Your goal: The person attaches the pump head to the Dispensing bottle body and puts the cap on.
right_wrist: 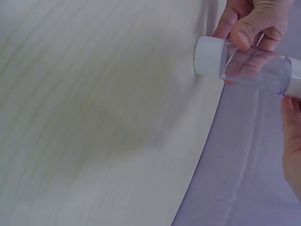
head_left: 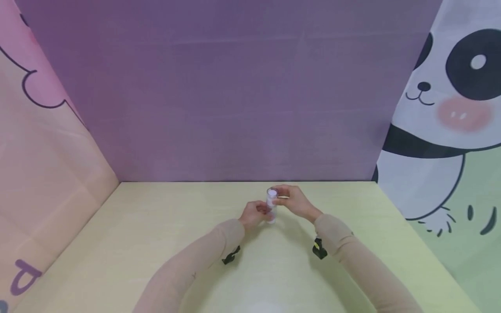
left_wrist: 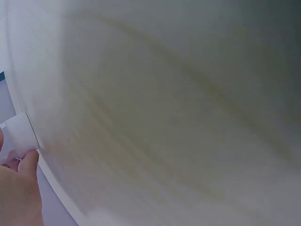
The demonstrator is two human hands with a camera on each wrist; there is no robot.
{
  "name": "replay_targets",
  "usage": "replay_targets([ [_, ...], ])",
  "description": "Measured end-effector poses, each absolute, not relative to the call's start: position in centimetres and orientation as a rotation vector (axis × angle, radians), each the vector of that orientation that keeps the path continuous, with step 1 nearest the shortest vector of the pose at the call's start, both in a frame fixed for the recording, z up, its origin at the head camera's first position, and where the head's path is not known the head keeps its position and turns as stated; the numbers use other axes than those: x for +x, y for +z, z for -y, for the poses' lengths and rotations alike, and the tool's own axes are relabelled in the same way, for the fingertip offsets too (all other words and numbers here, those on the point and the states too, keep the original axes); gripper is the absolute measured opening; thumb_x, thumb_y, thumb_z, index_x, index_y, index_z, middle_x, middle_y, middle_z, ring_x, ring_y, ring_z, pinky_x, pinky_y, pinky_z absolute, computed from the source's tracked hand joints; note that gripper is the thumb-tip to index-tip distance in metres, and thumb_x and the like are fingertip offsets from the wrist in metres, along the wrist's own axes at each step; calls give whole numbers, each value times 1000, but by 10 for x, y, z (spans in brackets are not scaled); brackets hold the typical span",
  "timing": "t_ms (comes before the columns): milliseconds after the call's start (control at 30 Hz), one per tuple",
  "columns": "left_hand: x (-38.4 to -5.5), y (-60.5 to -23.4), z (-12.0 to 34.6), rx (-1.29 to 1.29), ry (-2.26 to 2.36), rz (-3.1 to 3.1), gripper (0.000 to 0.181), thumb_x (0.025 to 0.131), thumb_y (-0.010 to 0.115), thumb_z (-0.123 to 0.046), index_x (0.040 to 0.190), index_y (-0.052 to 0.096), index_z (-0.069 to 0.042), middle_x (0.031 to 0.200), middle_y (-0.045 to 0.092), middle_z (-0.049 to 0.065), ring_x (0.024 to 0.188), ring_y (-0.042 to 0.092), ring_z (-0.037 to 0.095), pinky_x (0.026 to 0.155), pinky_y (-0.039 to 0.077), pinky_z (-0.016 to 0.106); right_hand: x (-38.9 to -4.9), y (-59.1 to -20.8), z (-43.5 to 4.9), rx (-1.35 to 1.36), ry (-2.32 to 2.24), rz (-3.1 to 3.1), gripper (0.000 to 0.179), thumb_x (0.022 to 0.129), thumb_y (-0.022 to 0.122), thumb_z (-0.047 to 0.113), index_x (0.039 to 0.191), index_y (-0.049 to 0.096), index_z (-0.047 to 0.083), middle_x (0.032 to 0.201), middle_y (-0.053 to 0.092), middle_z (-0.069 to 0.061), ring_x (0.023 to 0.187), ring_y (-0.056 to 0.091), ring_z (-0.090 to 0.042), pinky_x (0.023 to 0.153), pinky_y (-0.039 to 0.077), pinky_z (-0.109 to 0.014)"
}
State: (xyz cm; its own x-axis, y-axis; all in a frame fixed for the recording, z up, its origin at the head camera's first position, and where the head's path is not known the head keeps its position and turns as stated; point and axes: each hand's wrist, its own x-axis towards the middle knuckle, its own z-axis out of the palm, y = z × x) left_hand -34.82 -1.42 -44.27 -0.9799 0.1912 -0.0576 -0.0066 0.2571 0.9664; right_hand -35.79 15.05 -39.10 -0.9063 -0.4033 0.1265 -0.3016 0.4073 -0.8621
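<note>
A clear cylindrical bottle (right_wrist: 263, 75) stands upright on the table, its white cap (right_wrist: 209, 56) downward. My left hand (head_left: 254, 214) grips its clear body low down, thumb on the near side; in the right wrist view this left hand (right_wrist: 263, 21) curls round it. On top of it sits a second clear bottle (head_left: 272, 197), its white cap (right_wrist: 295, 77) meeting the lower one's end. My right hand (head_left: 296, 201) pinches this upper bottle between thumb and fingers. The left wrist view catches only part of the left hand (left_wrist: 21, 193) beside the white cap (left_wrist: 21, 134).
The pale table (head_left: 164, 208) stretches around both hands. A purple cloth wall (head_left: 242, 95) rises behind its back edge. Printed cloths flank it, with a panda (head_left: 422, 174) on the right. Dark wrist devices (head_left: 319, 248) hang under both sleeves.
</note>
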Motion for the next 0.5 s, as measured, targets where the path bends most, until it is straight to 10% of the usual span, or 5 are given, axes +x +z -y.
replay_targets([
  [500, -344, -440, 16, 153, 1817, -2311, 36, 72, 73, 2, 106, 61, 2, 107, 65, 14, 100, 61, 23, 86, 50, 30, -355, -389, -151, -681, -1500, -2549, 40, 83, 65, 7, 121, 54, -1, 119, 60, -18, 109, 57, -30, 89, 50, -36],
])
